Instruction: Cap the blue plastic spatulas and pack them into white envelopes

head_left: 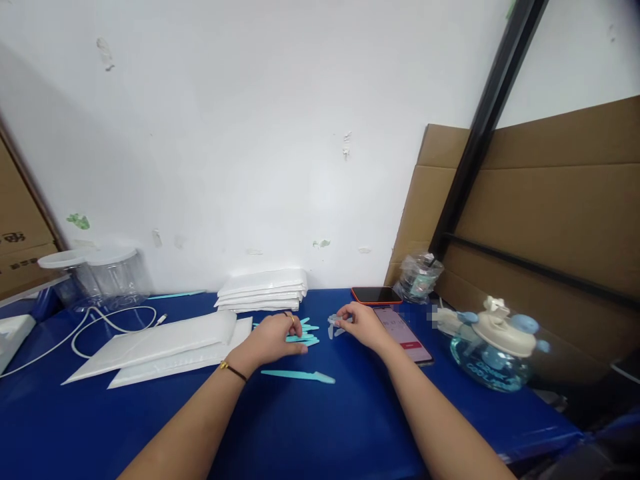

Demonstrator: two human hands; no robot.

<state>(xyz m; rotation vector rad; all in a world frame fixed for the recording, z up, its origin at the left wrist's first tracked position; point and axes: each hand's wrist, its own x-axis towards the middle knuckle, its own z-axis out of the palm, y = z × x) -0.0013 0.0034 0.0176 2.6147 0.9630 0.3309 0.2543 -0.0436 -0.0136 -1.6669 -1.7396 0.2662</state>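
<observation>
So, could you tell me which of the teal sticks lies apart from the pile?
The single teal stick lying flat nearest the person, in front of the left hand. The others sit bunched under and beside that hand.

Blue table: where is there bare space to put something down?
The blue table is bare in front, between the forearms, below the single teal stick, and at front left below the white mailers. It is crowded around both hands: teal sticks, phones, water bottle.
</observation>
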